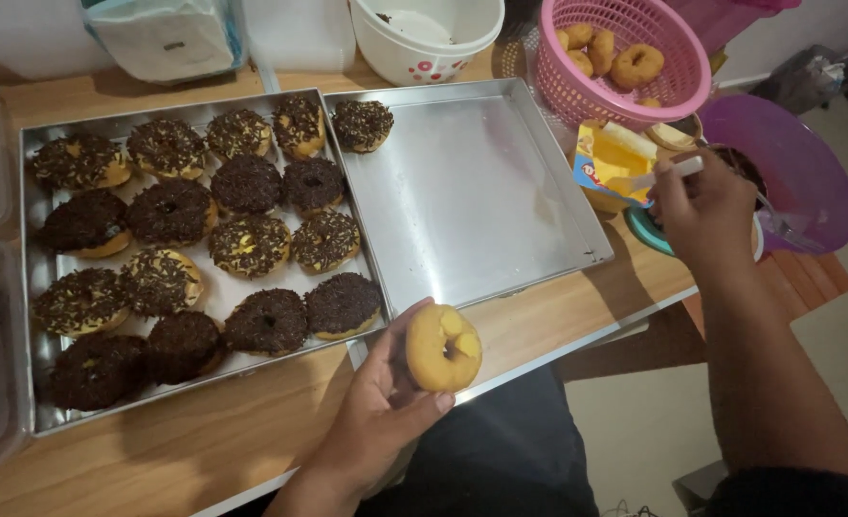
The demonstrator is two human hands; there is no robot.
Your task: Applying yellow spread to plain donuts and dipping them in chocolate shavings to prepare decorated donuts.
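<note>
Left hand (386, 402) grips plain donut (443, 348) | right hand (702, 206) holds spreader (668, 172) at yellow tub (611, 163) | step looks like spreading; next needs donut brought close

Home kitchen: doughnut trays (501, 278), wooden table (204, 450)

A yellow tub (612, 165) with a blue-and-red label sits open beside the tray — a white plastic-wrapped pack (167, 38) behind.
</note>
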